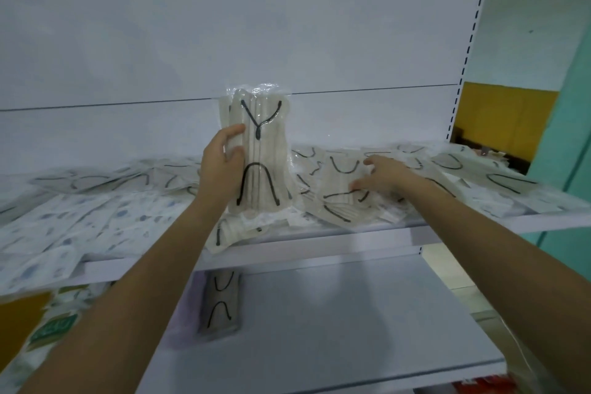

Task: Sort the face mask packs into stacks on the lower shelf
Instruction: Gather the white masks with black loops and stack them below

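Observation:
My left hand (222,163) grips a clear pack of cream masks with black ear loops (260,150), held upright above the upper shelf (319,245). My right hand (382,174) lies with fingers spread on another cream mask pack (342,182) in the loose pile on that shelf. Several more cream packs lie scattered to the right (499,177). Several white packs with blue print (64,227) cover the left part of the shelf. On the lower shelf (351,329) one stack of cream packs (220,304) lies flat near the back left.
The white back panel (256,25) rises behind the shelves. A slotted upright (470,41) marks the right end. Packaged goods with a green label (54,326) sit at the lower left. A yellow and teal wall (511,118) shows at the right.

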`<control>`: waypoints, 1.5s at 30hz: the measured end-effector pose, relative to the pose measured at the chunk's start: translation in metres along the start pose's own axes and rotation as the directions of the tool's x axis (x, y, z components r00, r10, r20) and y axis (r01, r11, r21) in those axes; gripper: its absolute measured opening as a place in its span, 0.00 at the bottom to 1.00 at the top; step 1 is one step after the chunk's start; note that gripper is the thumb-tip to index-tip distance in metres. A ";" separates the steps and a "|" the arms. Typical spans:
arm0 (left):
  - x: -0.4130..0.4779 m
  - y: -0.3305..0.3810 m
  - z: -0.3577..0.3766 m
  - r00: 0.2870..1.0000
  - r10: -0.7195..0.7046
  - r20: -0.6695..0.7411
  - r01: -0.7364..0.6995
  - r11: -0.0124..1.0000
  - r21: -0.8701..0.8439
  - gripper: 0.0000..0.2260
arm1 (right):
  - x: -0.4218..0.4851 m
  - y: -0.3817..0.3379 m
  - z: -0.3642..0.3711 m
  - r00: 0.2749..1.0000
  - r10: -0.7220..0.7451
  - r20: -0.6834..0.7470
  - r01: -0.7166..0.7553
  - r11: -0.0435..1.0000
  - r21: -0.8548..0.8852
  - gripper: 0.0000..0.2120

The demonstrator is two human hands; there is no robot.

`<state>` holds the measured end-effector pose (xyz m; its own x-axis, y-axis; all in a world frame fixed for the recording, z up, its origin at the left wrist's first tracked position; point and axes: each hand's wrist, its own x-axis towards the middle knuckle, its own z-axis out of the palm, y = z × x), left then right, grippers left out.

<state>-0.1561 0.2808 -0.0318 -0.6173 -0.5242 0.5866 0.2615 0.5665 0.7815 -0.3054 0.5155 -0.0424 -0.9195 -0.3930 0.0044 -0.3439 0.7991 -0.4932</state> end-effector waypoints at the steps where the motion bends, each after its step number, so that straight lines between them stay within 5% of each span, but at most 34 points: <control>1: 0.000 -0.001 0.001 1.000 -0.009 -0.003 0.009 1.000 0.000 0.18 | 0.000 -0.001 0.001 1.000 -0.015 -0.010 0.015 0.999 0.048 0.36; 8: 0.003 -0.004 0.002 0.997 -0.068 -0.037 0.066 0.997 -0.035 0.18 | 0.000 0.010 0.005 0.921 -0.170 -0.351 0.269 0.928 0.256 0.27; 14: 0.021 0.007 -0.011 1.000 -0.025 -0.004 0.025 0.999 -0.038 0.15 | -0.015 -0.001 -0.033 0.904 -0.319 -0.286 0.428 0.705 0.566 0.34; 18: 0.043 0.040 -0.029 0.997 0.030 0.068 -0.029 0.999 -0.019 0.13 | -0.034 -0.031 -0.070 0.855 -0.506 -0.116 0.509 0.771 0.383 0.36; 23: 0.044 0.078 -0.028 0.878 -0.054 0.476 0.019 0.997 0.077 0.16 | -0.042 -0.087 -0.078 0.786 -0.617 0.048 0.617 0.787 0.009 0.36; 28: 0.032 0.065 -0.028 0.833 -0.007 0.553 -0.043 0.996 0.077 0.22 | -0.043 -0.117 -0.072 0.730 -0.661 -0.171 0.669 0.743 -0.020 0.35; 32: 0.021 0.048 -0.032 0.951 0.053 0.303 -0.035 0.997 -0.065 0.19 | -0.041 -0.114 -0.051 0.568 -0.542 -0.619 0.614 0.780 -0.119 0.37; 34: 0.017 0.040 -0.035 0.990 0.008 0.144 0.017 0.985 -0.174 0.20 | -0.045 -0.111 -0.032 0.775 -0.306 -0.554 0.527 0.796 0.298 0.39; 36: 0.014 0.033 -0.035 0.995 -0.027 0.097 0.047 0.976 -0.211 0.20 | -0.050 -0.111 -0.013 0.938 -0.189 -0.289 0.341 0.640 0.688 0.40; 39: 0.005 0.033 -0.034 0.991 0.017 0.133 0.010 0.979 -0.204 0.21 | -0.051 -0.120 0.005 0.935 -0.160 -0.317 0.354 0.484 0.801 0.37; 45: -0.004 0.024 -0.045 0.970 0.085 0.229 -0.050 0.987 -0.155 0.22 | -0.057 -0.127 0.014 0.783 -0.370 -0.499 0.614 0.587 0.528 0.37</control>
<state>-0.1136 0.2680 -0.0058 -0.7466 -0.3143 0.5864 0.4037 0.4866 0.7748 -0.2071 0.4299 0.0083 -0.6881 -0.3762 0.6204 -0.6658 -0.0123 -0.7460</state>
